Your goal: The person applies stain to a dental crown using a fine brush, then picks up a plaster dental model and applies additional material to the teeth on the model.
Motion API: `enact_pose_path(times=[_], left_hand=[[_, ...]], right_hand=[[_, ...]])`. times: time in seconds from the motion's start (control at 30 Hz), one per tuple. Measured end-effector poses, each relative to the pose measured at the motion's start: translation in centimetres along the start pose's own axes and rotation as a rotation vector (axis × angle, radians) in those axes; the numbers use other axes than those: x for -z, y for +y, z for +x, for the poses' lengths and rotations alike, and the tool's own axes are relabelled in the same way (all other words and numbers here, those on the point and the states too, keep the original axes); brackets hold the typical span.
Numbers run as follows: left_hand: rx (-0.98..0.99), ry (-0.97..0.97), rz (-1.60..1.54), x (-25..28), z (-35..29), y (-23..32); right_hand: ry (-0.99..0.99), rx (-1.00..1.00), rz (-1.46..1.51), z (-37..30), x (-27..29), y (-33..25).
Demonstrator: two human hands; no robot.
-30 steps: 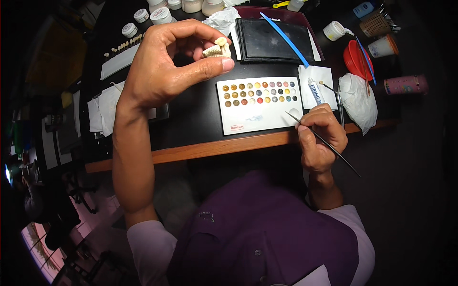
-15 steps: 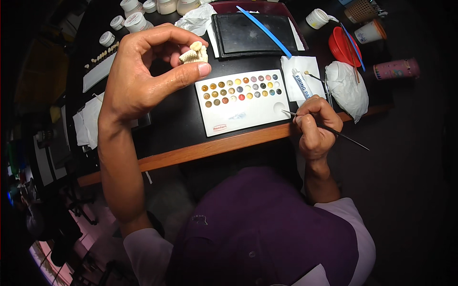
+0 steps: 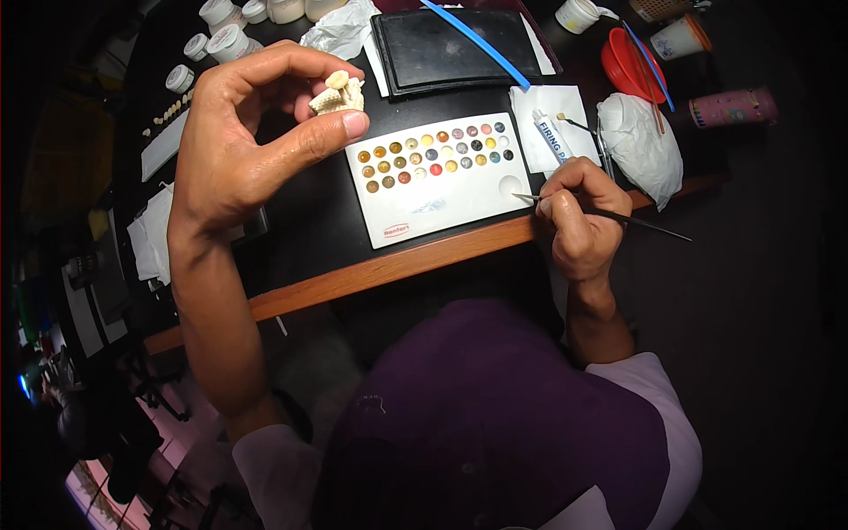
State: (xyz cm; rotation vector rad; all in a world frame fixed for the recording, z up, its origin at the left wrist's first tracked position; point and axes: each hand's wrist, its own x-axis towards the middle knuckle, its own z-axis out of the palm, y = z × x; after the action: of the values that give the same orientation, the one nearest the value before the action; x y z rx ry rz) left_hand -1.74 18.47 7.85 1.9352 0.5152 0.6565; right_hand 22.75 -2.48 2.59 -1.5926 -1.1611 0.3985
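Note:
Between thumb and fingers, my left hand (image 3: 256, 132) pinches a small cream-coloured dental model (image 3: 340, 97) with a tooth crown at its top, raised over the table's left part. My right hand (image 3: 583, 216) holds a thin dark paintbrush (image 3: 640, 226) like a pen. Its pale tip points at the round well in the lower right corner of a white stain palette (image 3: 459, 196); I cannot tell whether it touches. Rows of coloured paste dots in browns, yellows, reds, greys and blues fill the palette's upper half. A tube of paste (image 3: 549, 140) lies on white paper just beyond my right hand.
Behind the palette lies a black flat case (image 3: 459, 53) with a blue strip (image 3: 481, 44) across it. White jars (image 3: 231, 42) stand at the far left. To the right are a red bowl (image 3: 632, 66), a crumpled white cloth (image 3: 640, 146) and a pink cylinder (image 3: 733, 108). A wooden edge (image 3: 397, 274) borders the table.
The whole view has shifted, so most table things sit slightly further left and up. Both hands keep their grips, and the brush tip stays by the palette's round well.

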Motion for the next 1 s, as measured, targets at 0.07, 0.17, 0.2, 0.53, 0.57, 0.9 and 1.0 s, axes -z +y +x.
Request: enact_pose_path(times=[0.07, 0.17, 0.2, 0.53, 0.57, 0.9, 1.0], left_hand=[[-0.051, 0.029, -0.036, -0.12, 0.09, -0.35], [-0.017, 0.022, -0.054, -0.18, 0.09, -0.17], [-0.025, 0.022, -0.046, -0.14, 0.08, -0.2], [-0.03, 0.02, -0.027, -0.14, 0.09, -0.21], [-0.03, 0.021, -0.029, -0.14, 0.09, -0.22], [-0.047, 0.02, -0.02, -0.16, 0.13, -0.34], [-0.038, 0.023, -0.027, -0.23, 0.07, -0.31]], right_hand=[[0.005, -0.008, 0.018, -0.03, 0.0, 0.09], [0.018, 0.007, 0.018, -0.07, 0.07, 0.41], [0.019, 0.025, -0.001, 0.02, 0.03, 0.36], [-0.021, 0.015, -0.006, 0.1, 0.14, 0.36], [-0.022, 0.01, -0.002, 0.1, 0.14, 0.33], [-0.05, -0.022, 0.022, 0.08, 0.12, -0.13], [-0.056, -0.061, 0.065, 0.05, 0.09, -0.49]])
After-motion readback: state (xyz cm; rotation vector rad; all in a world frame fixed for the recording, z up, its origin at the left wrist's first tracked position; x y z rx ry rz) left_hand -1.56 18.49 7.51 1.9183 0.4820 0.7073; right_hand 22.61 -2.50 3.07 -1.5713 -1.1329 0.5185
